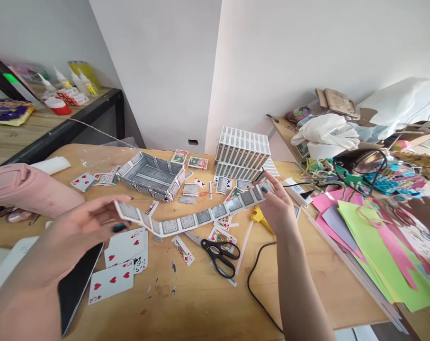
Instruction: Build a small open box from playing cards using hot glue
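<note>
A long strip of joined card pieces point(203, 217), grey-patterned, hangs in a shallow curve between my two hands above the table. My left hand point(90, 232) holds its left end between thumb and fingers. My right hand point(277, 201) pinches the right end, which is raised higher. Below the strip lie black-handled scissors point(220, 255), a cut jack card point(183, 250) and other card pieces. A tray made of cards point(151, 175) sits behind the strip, and a boxy structure of folded cards point(242, 152) stands behind my right hand. Loose playing cards point(111, 282) lie near my left hand.
A yellow glue gun point(262, 219) with a black cable lies beside my right forearm. Coloured paper point(381, 255) covers the right side. A pink roll point(33, 192) is at left. Two card boxes point(198, 163) sit at the back. Another person's hand point(426, 210) shows at far right.
</note>
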`<state>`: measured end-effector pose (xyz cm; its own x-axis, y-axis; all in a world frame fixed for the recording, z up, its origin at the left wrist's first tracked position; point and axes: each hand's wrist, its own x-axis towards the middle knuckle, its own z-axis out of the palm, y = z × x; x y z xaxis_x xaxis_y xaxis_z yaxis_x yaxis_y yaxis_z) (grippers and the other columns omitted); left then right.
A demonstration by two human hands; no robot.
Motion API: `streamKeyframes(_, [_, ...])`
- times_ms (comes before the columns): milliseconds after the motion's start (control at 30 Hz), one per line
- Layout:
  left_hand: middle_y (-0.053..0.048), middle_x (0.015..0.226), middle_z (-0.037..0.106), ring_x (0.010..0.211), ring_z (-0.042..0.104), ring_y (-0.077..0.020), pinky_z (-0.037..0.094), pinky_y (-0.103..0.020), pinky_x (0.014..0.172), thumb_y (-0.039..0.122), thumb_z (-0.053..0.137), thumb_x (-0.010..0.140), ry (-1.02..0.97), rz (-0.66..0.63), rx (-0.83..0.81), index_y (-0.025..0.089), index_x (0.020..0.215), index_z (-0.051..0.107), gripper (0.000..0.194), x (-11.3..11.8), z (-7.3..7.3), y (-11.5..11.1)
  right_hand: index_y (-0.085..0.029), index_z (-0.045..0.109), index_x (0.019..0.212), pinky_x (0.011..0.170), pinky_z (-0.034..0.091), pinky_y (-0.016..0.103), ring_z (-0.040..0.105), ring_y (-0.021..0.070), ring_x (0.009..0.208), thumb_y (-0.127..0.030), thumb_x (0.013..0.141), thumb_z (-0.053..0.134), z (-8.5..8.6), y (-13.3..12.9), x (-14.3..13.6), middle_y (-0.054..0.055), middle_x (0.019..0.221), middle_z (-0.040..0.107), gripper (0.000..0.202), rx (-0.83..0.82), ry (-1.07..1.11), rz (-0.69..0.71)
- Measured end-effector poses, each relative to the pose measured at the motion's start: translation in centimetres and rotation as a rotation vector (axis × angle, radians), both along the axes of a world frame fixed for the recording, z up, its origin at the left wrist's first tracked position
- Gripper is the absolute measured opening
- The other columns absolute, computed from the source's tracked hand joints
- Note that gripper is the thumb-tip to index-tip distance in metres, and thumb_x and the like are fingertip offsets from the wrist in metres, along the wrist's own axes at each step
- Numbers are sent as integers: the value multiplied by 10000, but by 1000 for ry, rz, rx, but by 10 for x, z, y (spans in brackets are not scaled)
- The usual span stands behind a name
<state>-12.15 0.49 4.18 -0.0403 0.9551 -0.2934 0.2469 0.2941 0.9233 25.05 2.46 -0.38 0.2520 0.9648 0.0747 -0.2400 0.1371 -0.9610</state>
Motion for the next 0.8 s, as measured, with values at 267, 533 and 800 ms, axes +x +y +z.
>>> streamKeyframes(267, [-25,1162,511,1028,541,-175,477,-314,937,307,635,788,231,-353,593,258,1120,619,336,53,6,38,-286,401,1351,861,512,351,575,203,1029,-271,815,589,-3,-3,-23,81,1246,525,568,52,-473,221])
streamKeyframes(533, [-60,1235,599,1061,599,-184,493,-349,949,315,625,827,-114,-450,555,280,1323,471,520,79,10,58,-272,543,1182,821,538,340,597,181,927,-345,726,743,13,-3,-42,51,1062,604,503,82,-375,314])
streamKeyframes(800, [-65,1197,633,1070,604,-216,523,-312,869,356,690,764,-44,-523,557,234,1094,649,354,105,11,61,-252,618,1138,811,535,304,626,167,930,-365,705,751,26,9,-68,38,1033,671,467,176,-124,249])
